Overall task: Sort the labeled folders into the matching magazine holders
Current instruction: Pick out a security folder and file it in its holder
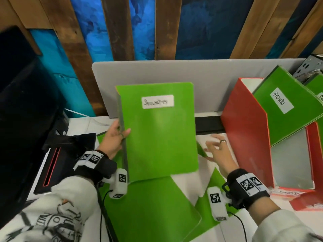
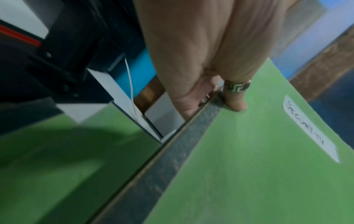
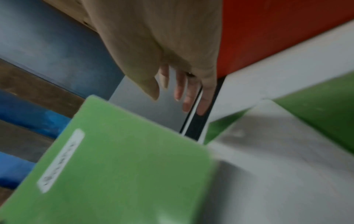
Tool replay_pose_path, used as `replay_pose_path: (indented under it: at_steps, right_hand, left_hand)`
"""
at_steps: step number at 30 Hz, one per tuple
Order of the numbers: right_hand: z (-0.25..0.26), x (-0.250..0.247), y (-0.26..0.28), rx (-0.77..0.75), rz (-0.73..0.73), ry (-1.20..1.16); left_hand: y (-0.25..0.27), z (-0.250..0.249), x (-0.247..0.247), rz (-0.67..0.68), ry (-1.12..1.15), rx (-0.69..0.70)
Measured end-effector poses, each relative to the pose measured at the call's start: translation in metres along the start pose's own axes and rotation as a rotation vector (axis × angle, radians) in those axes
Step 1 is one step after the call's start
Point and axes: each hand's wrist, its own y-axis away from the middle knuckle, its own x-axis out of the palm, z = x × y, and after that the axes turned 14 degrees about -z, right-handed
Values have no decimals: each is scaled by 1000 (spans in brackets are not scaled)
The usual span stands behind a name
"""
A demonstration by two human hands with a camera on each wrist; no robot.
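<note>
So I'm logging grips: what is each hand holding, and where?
Left hand pinches the Security folder at its left spine edge. Right hand is open, holding nothing.

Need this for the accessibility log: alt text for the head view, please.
The left hand grips the spine edge of a green folder labeled Security, held upright over the desk, while the right hand hovers open beside it. To the right, a red magazine holder holds a green folder marked Admin; more green folders lie below.

My head view looks down over the table; both wrist views sit close, sharing the raised green folder.
</note>
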Motion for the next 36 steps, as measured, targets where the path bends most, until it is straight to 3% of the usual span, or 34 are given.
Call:
replay_pose_path:
  at_steps: [5, 11, 15, 19, 23, 27, 36]
  right_hand:
    - [-40, 17, 16, 220, 230, 305]
    - [-50, 76, 19, 343, 370, 219]
    - [-50, 119, 11, 447, 309, 67]
    - [-56, 152, -2, 559, 49, -9]
    - [-58, 168, -5, 472, -191, -12]
    - [-45, 145, -8, 390, -197, -232]
    - [-26, 33, -20, 36, -199, -193]
  left_hand:
    - [-18, -22, -46, -261, 39, 213]
    - [-27, -32, -69, -403, 4, 318]
    - [-29, -39, -76, -478, -61, 362]
    - [-31, -38, -87, -555, -74, 360]
    - [-33, -38, -94, -553, -42, 353]
    - [-35, -35, -96, -531, -51, 351]
    - [-44, -27, -76, -494, 47, 310]
